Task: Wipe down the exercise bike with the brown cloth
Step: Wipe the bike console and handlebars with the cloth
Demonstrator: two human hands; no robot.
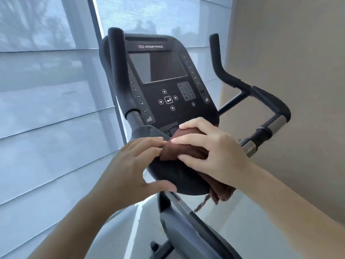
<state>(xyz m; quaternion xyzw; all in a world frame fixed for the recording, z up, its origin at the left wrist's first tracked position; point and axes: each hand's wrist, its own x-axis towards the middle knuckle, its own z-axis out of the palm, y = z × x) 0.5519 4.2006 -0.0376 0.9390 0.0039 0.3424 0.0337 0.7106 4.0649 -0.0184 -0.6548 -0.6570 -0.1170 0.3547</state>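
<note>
From the head view, the right hand has its fingers clenched around the bunched brown cloth, pressing it on the exercise bike console's lower lip; the left hand fingers pinch the cloth's near corner. Wiping looks barely begun. Next likely calls for spreading the cloth, then sweeping upward beyond the fingertips, where the keypad lies open between handlebars.

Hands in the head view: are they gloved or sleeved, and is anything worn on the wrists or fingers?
Both are bare. The left hand and right hand have no gloves, and both forearms are uncovered as far as the picture shows, with no sleeve edge in view. No watch, band or bracelet shows on either wrist, and no rings on the fingers. The nails are short and look unpainted.
</note>
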